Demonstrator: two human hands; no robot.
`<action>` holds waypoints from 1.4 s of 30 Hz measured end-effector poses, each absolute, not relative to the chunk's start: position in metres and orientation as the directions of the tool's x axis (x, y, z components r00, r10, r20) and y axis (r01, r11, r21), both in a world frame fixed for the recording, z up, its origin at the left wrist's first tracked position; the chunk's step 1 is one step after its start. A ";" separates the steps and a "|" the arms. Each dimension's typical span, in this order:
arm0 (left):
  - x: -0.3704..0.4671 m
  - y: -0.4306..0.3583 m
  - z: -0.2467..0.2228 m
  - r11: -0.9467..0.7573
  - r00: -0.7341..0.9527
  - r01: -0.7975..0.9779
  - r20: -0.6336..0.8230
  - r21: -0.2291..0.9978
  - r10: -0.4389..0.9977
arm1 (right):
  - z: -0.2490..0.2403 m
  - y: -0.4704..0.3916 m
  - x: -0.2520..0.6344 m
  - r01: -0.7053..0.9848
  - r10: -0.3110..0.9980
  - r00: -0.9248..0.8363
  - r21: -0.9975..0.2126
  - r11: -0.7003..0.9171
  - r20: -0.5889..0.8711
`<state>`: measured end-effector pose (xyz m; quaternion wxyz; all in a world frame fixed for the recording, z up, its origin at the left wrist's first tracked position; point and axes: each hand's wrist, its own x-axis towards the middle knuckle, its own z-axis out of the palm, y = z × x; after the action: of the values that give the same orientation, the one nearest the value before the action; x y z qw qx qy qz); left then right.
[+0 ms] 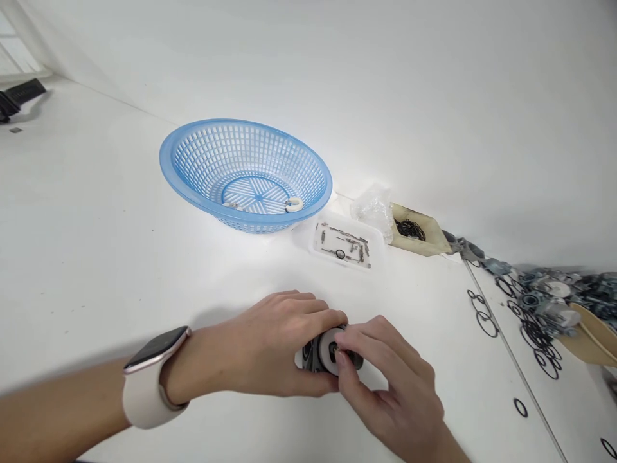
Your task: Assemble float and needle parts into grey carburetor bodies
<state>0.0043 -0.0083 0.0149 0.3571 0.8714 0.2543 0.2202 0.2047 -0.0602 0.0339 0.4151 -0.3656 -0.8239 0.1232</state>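
Observation:
My left hand, with a watch on its wrist, is wrapped round a dark cylindrical part low over the white table. The part has a pale grey ring-shaped face with a dark opening, turned toward my right hand. Thumb and index finger of the right hand pinch together at that opening. A tiny brass-coloured bit shows between the fingertips, too small to name. Beyond the hands lies a shallow white tray holding several small metal pins or springs and a black ring.
A blue plastic basket with a few small pale pieces stands behind the hands. Clear plastic wrap lies beside a cream bin of black rings. Loose O-rings and a heap of grey parts spread along the right. A black strap lies far left.

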 end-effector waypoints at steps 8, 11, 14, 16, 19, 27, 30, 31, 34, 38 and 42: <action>0.003 -0.010 0.014 -0.624 0.782 0.266 0.215 0.735 0.586 | 0.036 -0.057 0.214 0.472 0.727 -0.454 -0.554 0.686 0.515; 0.003 -0.010 0.014 -0.631 0.778 0.262 0.227 0.730 0.586 | 0.036 -0.058 0.216 0.451 0.722 -0.465 -0.564 0.692 0.513; 0.003 -0.009 0.013 -0.637 0.774 0.264 0.234 0.724 0.588 | 0.037 -0.058 0.215 0.431 0.719 -0.452 -0.577 0.694 0.527; 0.003 -0.009 0.013 -0.633 0.776 0.271 0.226 0.725 0.590 | 0.038 -0.058 0.215 0.415 0.717 -0.433 -0.586 0.696 0.545; 0.003 -0.010 0.013 -0.636 0.768 0.275 0.233 0.721 0.596 | 0.038 -0.059 0.219 0.421 0.731 -0.411 -0.597 0.682 0.545; 0.002 -0.010 0.013 -0.637 0.765 0.275 0.238 0.720 0.599 | 0.035 -0.062 0.227 0.437 0.750 -0.422 -0.610 0.661 0.510; 0.003 -0.010 0.013 -0.643 0.764 0.288 0.234 0.709 0.601 | 0.038 -0.062 0.226 0.465 0.733 -0.445 -0.567 0.680 0.514; 0.003 -0.010 0.013 -0.644 0.764 0.294 0.231 0.706 0.602 | 0.039 -0.062 0.225 0.471 0.719 -0.459 -0.544 0.695 0.521; 0.002 -0.009 0.014 -0.646 0.764 0.301 0.228 0.702 0.604 | 0.041 -0.062 0.225 0.462 0.686 -0.473 -0.507 0.727 0.553; 0.000 -0.011 0.016 -0.654 0.766 0.305 0.230 0.693 0.601 | 0.037 -0.053 0.234 0.492 0.721 -0.387 -0.533 0.688 0.574; -0.002 -0.012 0.016 -0.673 0.756 0.342 0.233 0.656 0.612 | 0.032 -0.024 0.250 0.643 0.753 -0.319 -0.452 0.618 0.575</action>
<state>-0.0017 -0.0121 0.0164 0.3020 0.8870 0.2689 0.2231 0.2496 -0.0240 0.0317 0.3928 -0.4312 -0.8092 0.0701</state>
